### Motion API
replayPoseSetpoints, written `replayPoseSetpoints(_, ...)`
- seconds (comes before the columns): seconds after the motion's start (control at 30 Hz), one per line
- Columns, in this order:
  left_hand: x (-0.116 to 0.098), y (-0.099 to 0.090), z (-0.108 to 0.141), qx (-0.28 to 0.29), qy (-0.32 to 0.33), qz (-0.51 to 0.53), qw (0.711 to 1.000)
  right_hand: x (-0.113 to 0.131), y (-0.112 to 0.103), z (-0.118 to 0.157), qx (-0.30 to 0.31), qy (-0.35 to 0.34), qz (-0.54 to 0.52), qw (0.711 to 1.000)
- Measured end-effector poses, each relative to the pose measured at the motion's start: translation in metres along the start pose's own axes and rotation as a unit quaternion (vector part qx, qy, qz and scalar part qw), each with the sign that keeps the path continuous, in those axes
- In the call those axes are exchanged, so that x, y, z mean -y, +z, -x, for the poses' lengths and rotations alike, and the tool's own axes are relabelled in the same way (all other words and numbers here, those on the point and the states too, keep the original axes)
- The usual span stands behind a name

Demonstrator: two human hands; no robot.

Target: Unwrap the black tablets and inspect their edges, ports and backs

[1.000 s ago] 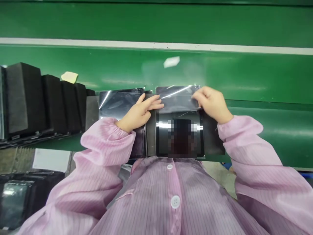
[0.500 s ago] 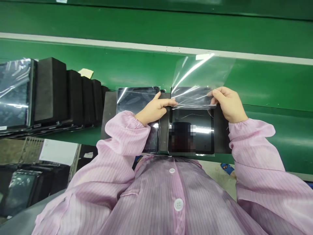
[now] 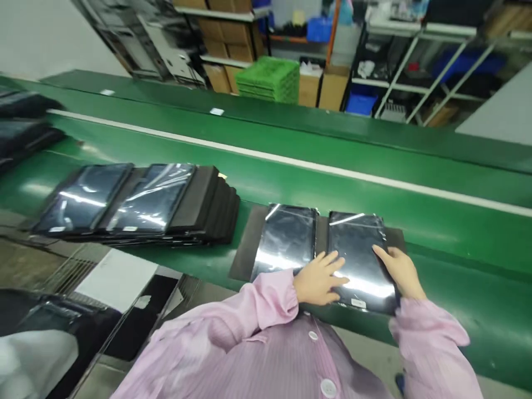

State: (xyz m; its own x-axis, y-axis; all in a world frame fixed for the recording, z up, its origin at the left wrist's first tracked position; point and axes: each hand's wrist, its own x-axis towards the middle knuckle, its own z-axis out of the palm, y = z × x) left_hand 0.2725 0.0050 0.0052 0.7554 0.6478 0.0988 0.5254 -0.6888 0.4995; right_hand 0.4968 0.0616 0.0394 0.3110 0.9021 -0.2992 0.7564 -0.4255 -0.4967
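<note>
Two dark, glossy tablet-like panels lie side by side on a black tray on the green bench. Clear film covers the right panel point(image 3: 359, 249), which has a small white label at its near edge. My left hand point(image 3: 320, 279) rests with spread fingers across the right panel's lower left edge and beside the left panel point(image 3: 286, 238). My right hand point(image 3: 401, 269) lies at the right panel's right edge, thumb on its surface and apart from the other fingers, which are partly hidden. The tray point(image 3: 246, 249) shows at both sides of the panels.
A stack of black trays point(image 3: 199, 202) bearing two film-covered panels stands to the left. Further left are more dark panels point(image 3: 20, 133). A white sheet point(image 3: 118, 280) lies on a wire rack below. Green mats point(image 3: 268, 77) and shelves stand beyond the bench.
The clear film, earlier raised by my right hand, now lies flat over the right panel. My left hand has moved onto that panel's near part. The view has turned and shows more of the room.
</note>
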Motion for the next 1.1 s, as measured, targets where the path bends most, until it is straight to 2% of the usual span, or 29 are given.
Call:
replayPoseSetpoints(0.03, 0.005, -0.004, 0.0, 0.006, 0.003, 0.028, 1.0, -0.002, -0.002, 0.003, 0.014, -0.015, -0.103, 0.994)
replayPoseSetpoints(0.1, 0.015, -0.017, 0.003, -0.011, -0.017, 0.09, 0.996, -0.004, -0.009, 0.012, 0.048, -0.006, -0.273, 0.961)
replayPoseSetpoints(0.2, 0.033, -0.039, 0.025, -0.134, -0.121, 0.151, 0.972, 0.002, -0.022, 0.032, 0.05, 0.042, -0.4, 0.914)
replayPoseSetpoints(0.27, 0.047, -0.049, 0.049, -0.235, -0.222, 0.157, 0.933, 0.019, -0.023, 0.044, 0.027, 0.041, -0.434, 0.9)
replayPoseSetpoints(0.33, 0.063, -0.053, 0.074, -0.317, -0.31, 0.172, 0.88, 0.043, -0.012, 0.054, 0.021, 0.012, -0.444, 0.896)
replayPoseSetpoints(0.37, 0.071, -0.053, 0.086, -0.349, -0.337, 0.19, 0.853, 0.056, -0.002, 0.057, 0.032, -0.007, -0.448, 0.894)
replayPoseSetpoints(0.43, 0.083, -0.05, 0.102, -0.394, -0.351, 0.255, 0.811, 0.08, 0.026, 0.06, 0.073, -0.037, -0.459, 0.885)
replayPoseSetpoints(0.5, 0.089, -0.044, 0.11, -0.411, -0.33, 0.344, 0.777, 0.095, 0.055, 0.059, 0.112, -0.058, -0.453, 0.883)
replayPoseSetpoints(0.53, 0.09, -0.041, 0.111, -0.413, -0.317, 0.388, 0.76, 0.099, 0.068, 0.056, 0.113, -0.071, -0.421, 0.897)
replayPoseSetpoints(0.63, 0.086, -0.033, 0.109, -0.403, -0.293, 0.482, 0.721, 0.1, 0.092, 0.045, 0.05, -0.106, -0.245, 0.963)
replayPoseSetpoints(0.7, 0.084, -0.03, 0.107, -0.405, -0.288, 0.503, 0.707, 0.099, 0.097, 0.037, 0.014, -0.103, -0.171, 0.98)
replayPoseSetpoints(0.87, 0.085, -0.023, 0.107, -0.436, -0.29, 0.537, 0.661, 0.109, 0.108, 0.038, 0.028, -0.094, -0.206, 0.974)
replayPoseSetpoints(0.97, 0.089, -0.023, 0.108, -0.444, -0.28, 0.551, 0.648, 0.114, 0.118, 0.049, 0.034, -0.1, -0.255, 0.961)
replayPoseSetpoints(1.03, 0.09, -0.029, 0.106, -0.451, -0.292, 0.544, 0.644, 0.113, 0.121, 0.056, 0.028, -0.106, -0.281, 0.953)
replayPoseSetpoints(1.1, 0.087, -0.042, 0.101, -0.469, -0.334, 0.513, 0.637, 0.11, 0.12, 0.064, 0.022, -0.134, -0.324, 0.936)
